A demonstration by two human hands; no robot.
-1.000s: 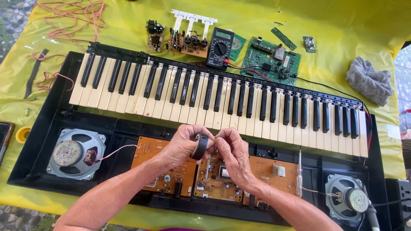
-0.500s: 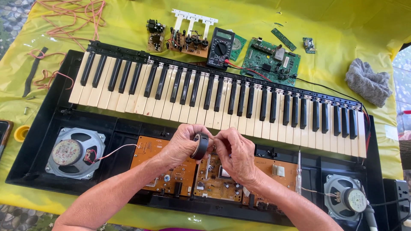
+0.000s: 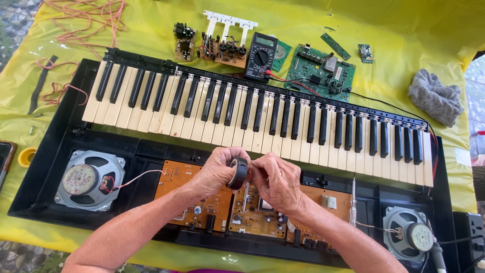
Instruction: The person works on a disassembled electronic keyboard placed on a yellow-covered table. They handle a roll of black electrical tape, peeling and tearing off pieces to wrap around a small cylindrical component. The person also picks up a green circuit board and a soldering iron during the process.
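An opened black electronic keyboard (image 3: 45, 167) lies across a yellow sheet, its keys (image 3: 252, 116) lifted clear of the case. My left hand (image 3: 214, 169) holds a roll of black tape (image 3: 238, 172) upright over the orange circuit boards (image 3: 202, 202). My right hand (image 3: 278, 182) pinches at the roll's edge from the right side. Both hands hover just above the boards, in front of the keys. The tape's loose end is hidden by my fingers.
Speakers sit at the case's left (image 3: 88, 179) and right (image 3: 406, 235) ends. A screwdriver (image 3: 352, 202) lies on the boards. Behind the keys are a multimeter (image 3: 261, 56), a green board (image 3: 318, 73), small parts and a grey cloth (image 3: 435, 96). Pink wire (image 3: 86, 12) lies far left.
My hands have stayed in place over the boards; my right fingers have shifted slightly on the tape roll.
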